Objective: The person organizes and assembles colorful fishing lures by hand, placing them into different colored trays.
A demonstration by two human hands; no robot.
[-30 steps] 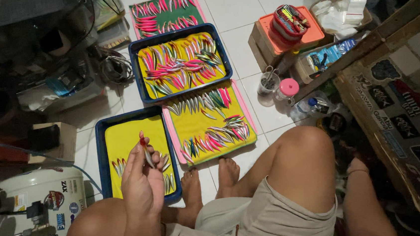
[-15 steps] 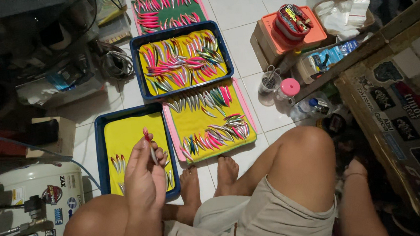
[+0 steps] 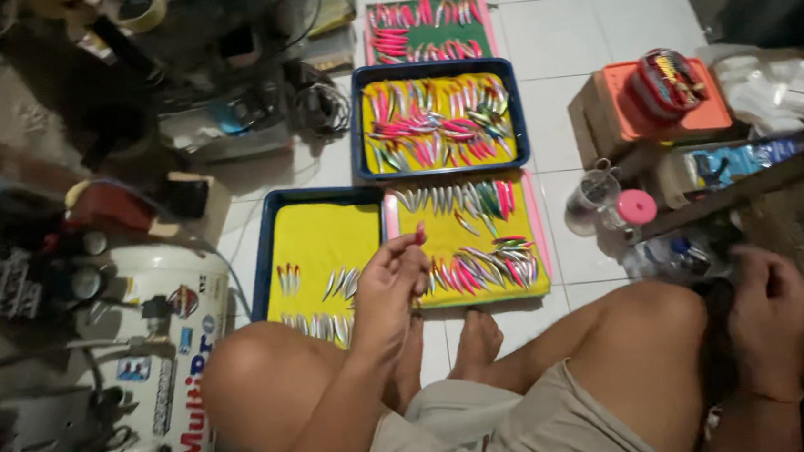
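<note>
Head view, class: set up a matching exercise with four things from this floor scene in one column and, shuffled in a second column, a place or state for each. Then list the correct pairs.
Things:
1. left hand
2. right hand
3. orange box
4. pink-lidded jar

Places or states:
A. on the floor beside a clear cup, right of the trays
B. raised above the trays, pinching a small red-tipped piece
C. carries a red striped pouch on top
D. down by the right knee, at the dark edge of the picture

Pairs: 1-B, 2-D, 3-C, 4-A
</note>
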